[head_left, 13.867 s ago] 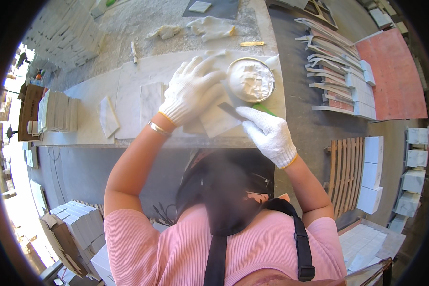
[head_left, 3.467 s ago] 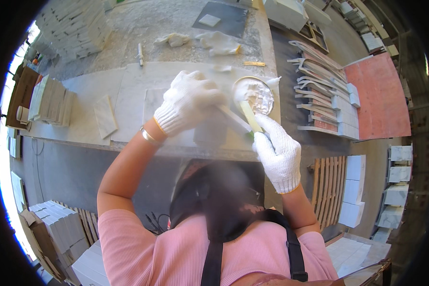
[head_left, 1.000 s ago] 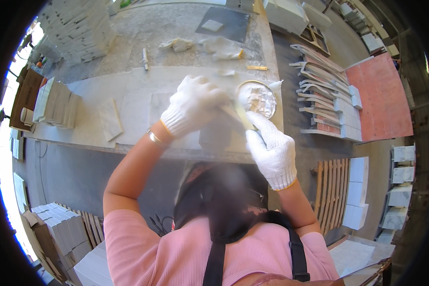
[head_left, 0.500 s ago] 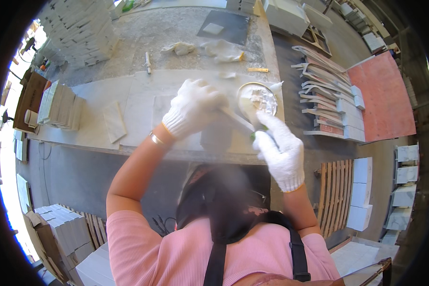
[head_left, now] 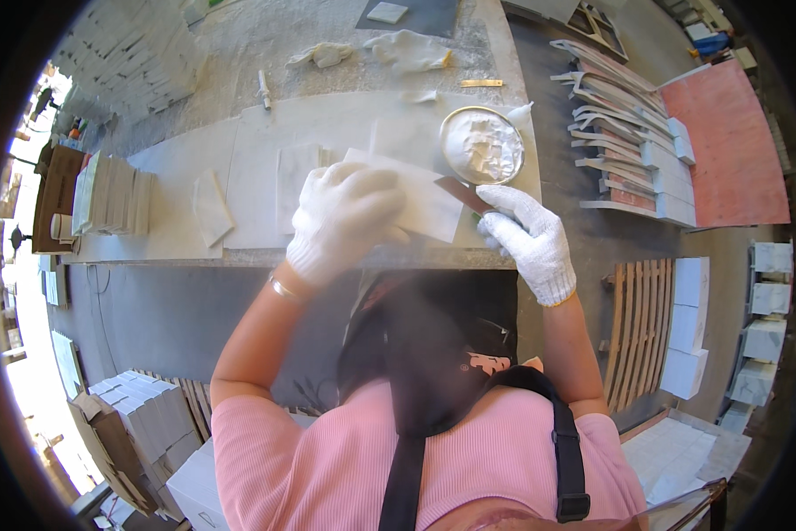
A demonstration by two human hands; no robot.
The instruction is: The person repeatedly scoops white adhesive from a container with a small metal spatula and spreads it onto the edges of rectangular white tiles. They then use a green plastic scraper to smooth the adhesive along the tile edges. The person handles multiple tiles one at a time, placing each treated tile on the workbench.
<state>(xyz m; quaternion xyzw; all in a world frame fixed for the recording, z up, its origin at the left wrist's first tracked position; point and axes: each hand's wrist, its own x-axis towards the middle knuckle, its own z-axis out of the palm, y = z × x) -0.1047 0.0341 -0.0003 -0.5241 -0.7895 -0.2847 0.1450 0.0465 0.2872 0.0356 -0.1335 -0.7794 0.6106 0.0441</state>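
Workshop: stacked tiles (head_left: 113, 203), pallet (head_left: 641, 329)

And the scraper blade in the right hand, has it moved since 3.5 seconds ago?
Yes: judged against the round tub, the scraper blade has shifted down and left in the picture; it overlapped the tub then, not now.

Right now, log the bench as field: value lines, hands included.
left hand: white-gloved left hand, fingers curled at the left part of a thin, flat white tile; exact grip hidden
right hand: white-gloved right hand, holding a flat-bladed scraper with green near the grip
blade: near the tile's right end; contact unclear
container: round, open, gold-rimmed tin with white paste
far side: crumpled white knit glove, short yellow strip
left end: row of upright white tiles
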